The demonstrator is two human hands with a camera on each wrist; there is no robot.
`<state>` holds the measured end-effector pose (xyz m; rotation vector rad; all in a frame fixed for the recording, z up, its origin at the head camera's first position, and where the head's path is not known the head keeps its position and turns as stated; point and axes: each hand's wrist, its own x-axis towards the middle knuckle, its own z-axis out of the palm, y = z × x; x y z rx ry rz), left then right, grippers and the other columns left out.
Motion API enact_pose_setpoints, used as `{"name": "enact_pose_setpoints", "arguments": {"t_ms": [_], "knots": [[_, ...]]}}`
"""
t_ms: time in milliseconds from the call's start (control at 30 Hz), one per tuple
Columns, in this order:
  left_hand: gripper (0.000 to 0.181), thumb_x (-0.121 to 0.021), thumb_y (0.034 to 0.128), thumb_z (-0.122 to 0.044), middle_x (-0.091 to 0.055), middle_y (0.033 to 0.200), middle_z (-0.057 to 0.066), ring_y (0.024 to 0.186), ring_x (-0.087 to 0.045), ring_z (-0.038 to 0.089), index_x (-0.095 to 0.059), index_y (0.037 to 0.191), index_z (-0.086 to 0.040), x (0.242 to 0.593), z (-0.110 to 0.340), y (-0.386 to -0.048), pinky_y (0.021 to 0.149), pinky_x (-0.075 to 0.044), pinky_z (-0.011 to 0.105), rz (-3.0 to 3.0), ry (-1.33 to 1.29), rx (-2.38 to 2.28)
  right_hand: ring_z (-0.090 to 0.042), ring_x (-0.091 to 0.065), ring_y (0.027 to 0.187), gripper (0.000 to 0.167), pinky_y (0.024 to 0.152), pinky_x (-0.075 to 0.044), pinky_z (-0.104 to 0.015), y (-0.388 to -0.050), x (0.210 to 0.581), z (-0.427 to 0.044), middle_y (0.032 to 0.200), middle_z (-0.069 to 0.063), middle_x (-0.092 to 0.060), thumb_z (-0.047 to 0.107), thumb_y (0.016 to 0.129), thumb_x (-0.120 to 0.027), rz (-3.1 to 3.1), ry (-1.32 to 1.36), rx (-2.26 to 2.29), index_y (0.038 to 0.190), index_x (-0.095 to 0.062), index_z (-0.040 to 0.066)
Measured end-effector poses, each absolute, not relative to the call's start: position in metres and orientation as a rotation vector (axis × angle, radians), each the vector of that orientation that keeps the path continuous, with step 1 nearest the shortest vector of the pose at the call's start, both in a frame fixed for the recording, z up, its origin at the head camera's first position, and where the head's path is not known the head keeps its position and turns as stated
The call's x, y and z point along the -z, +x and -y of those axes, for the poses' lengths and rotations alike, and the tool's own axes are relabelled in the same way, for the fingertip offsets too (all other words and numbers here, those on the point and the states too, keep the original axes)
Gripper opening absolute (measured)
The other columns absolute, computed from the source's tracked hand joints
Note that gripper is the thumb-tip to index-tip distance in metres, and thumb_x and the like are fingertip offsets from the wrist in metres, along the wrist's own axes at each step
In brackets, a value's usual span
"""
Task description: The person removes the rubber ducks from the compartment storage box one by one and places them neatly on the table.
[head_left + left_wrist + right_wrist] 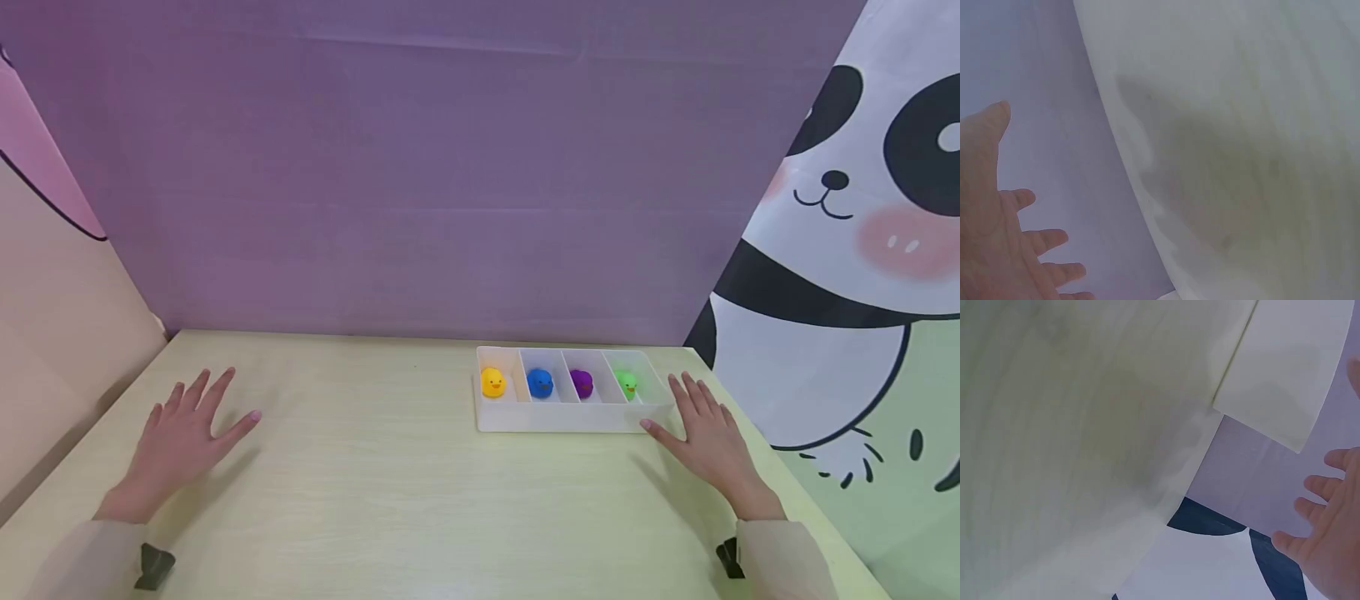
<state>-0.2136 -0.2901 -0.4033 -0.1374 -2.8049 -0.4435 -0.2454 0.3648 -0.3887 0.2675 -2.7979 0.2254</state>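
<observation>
A white divided box (pixel 555 419) stands toward the back right of the table. Its compartments hold small toy ducks, one in each: a yellow duck (pixel 492 382) leftmost, then a blue duck (pixel 540 383), a purple duck (pixel 582 383) and a light green duck (pixel 627 383) at the right. My right hand (pixel 708 437) is held above the table by the box's right end, fingers spread, holding nothing. Far to the left, my left hand (pixel 180 437) hovers with spread fingers and holds nothing. The right wrist view catches the box's outer wall (pixel 1279 375), with the ducks hidden.
The pale wood table (pixel 375 500) ends at a purple backdrop (pixel 420 183) just behind the box. A panda-printed panel (pixel 840 275) borders the right side, and a pale wall (pixel 60 317) the left. Dark wrist straps (pixel 155 567) show at both sleeves.
</observation>
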Motion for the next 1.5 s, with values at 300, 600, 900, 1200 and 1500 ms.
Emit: {"name": "enact_pose_setpoints", "arguments": {"t_ms": [300, 600, 900, 1200, 1500], "knots": [[0.076, -0.049, 0.0859, -0.056, -0.035, 0.138, 0.03, 0.12, -0.033, 0.053, -0.024, 0.145, -0.015, 0.406, 0.273, -0.217, 0.088, -0.025, 0.069, 2.762, -0.21, 0.453, -0.048, -0.026, 0.127, 0.081, 0.094, -0.025, -0.068, -0.249, 0.388, -0.365, 0.141, -0.03, -0.028, 0.049, 0.087, -0.053, 2.806, 0.247, -0.35, 0.142, -0.022, -0.002], [0.069, -0.056, 0.0851, -0.048, -0.048, 0.129, 0.027, 0.113, -0.046, 0.046, -0.036, 0.137, -0.007, 0.411, 0.256, -0.222, 0.086, -0.038, 0.06, 2.662, -0.351, 0.451, -0.051, -0.028, 0.125, 0.083, 0.097, -0.026, -0.066, -0.253, 0.388, -0.367, 0.138, -0.033, -0.03, 0.051, 0.088, -0.051, 2.863, 0.187, -0.52, 0.139, -0.023, -0.008], [0.064, -0.057, 0.0852, -0.047, -0.054, 0.124, 0.018, 0.101, -0.056, 0.041, -0.041, 0.134, -0.009, 0.408, 0.235, -0.225, 0.076, -0.045, 0.055, 2.643, -0.386, 0.521, -0.051, -0.028, 0.125, 0.078, 0.097, -0.027, -0.064, -0.259, 0.389, -0.368, 0.138, -0.034, -0.03, 0.047, 0.089, -0.051, 2.872, 0.172, -0.661, 0.137, -0.025, -0.008], [0.063, -0.055, 0.0863, -0.048, -0.053, 0.128, 0.015, 0.106, -0.054, 0.039, -0.041, 0.135, -0.011, 0.406, 0.21, -0.23, 0.076, -0.046, 0.054, 2.694, -0.396, 0.633, -0.05, -0.03, 0.124, 0.071, 0.097, -0.028, -0.064, -0.265, 0.39, -0.37, 0.137, -0.032, -0.033, 0.043, 0.091, -0.05, 2.844, 0.188, -0.723, 0.135, -0.029, -0.008], [0.061, -0.054, 0.0859, -0.051, -0.057, 0.123, 0.009, 0.104, -0.056, 0.03, -0.042, 0.134, -0.015, 0.41, 0.187, -0.238, 0.077, -0.047, 0.047, 2.696, -0.413, 0.729, -0.05, -0.038, 0.118, 0.054, 0.089, -0.035, -0.064, -0.274, 0.393, -0.372, 0.132, -0.03, -0.04, 0.034, 0.094, -0.048, 2.763, 0.248, -0.779, 0.13, -0.038, -0.005]]}}
